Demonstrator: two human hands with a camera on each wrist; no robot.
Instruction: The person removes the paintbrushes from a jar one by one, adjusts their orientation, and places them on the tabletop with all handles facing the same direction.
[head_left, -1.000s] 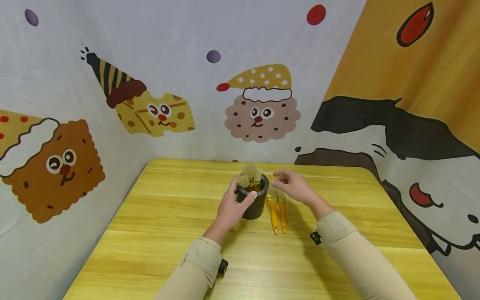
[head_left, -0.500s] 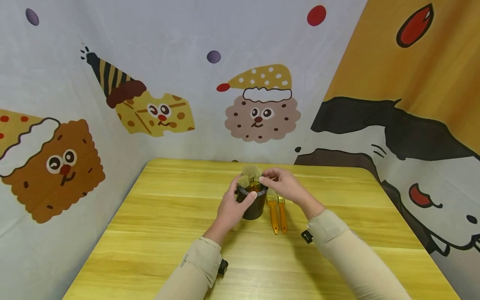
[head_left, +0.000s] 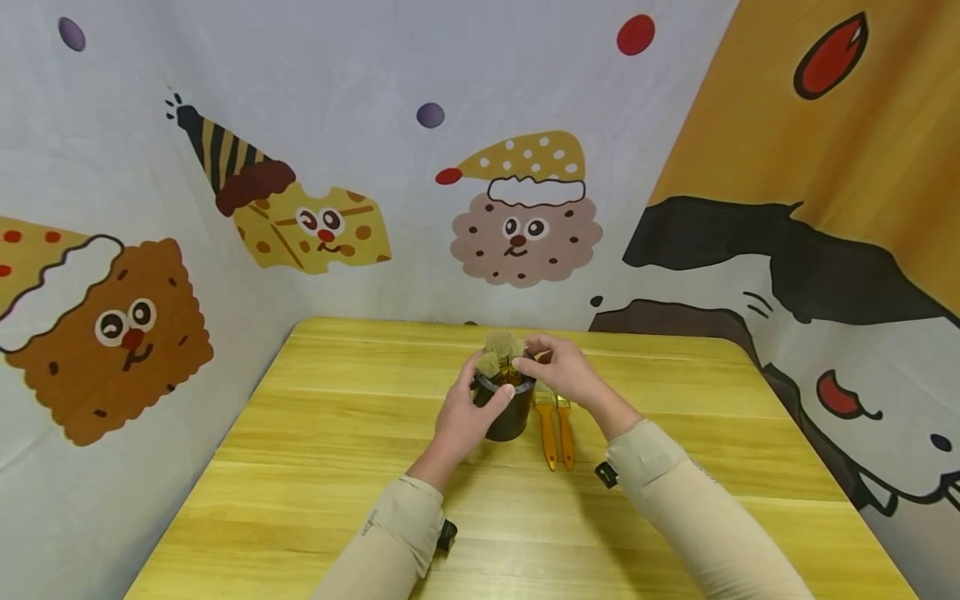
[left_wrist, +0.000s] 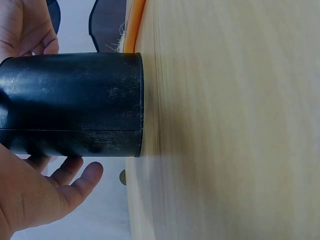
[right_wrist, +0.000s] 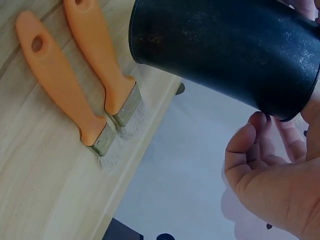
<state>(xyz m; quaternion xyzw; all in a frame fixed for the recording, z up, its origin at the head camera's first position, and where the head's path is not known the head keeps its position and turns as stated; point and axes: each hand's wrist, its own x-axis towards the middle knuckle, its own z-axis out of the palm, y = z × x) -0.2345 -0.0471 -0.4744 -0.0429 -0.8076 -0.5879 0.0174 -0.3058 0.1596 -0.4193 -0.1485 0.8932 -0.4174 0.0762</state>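
Observation:
A black cylindrical pot (head_left: 507, 417) stands on the table in the head view. My left hand (head_left: 460, 410) grips it near the top, thumb over the near rim. Inside, paintbrushes with pale bristles (head_left: 502, 343) point upward, their handles hidden by the pot. My right hand (head_left: 566, 375) is bent at the pot's right rim, thumb close to the bristles; whether it pinches a brush cannot be told. The right wrist view shows the curled fingers of the right hand (right_wrist: 270, 172) beside the pot's top edge. Two orange-handled paintbrushes (right_wrist: 60, 77) (right_wrist: 100, 55) lie side by side right of the pot.
The wooden table (head_left: 315, 467) has its far edge against a white cloth backdrop (head_left: 360, 67) with printed cartoon figures. More printed cloth hangs along the left and right sides.
My right hand has come in leftward from above the two lying paintbrushes to the pot's rim and the upright bristles. My left hand keeps its hold on the pot.

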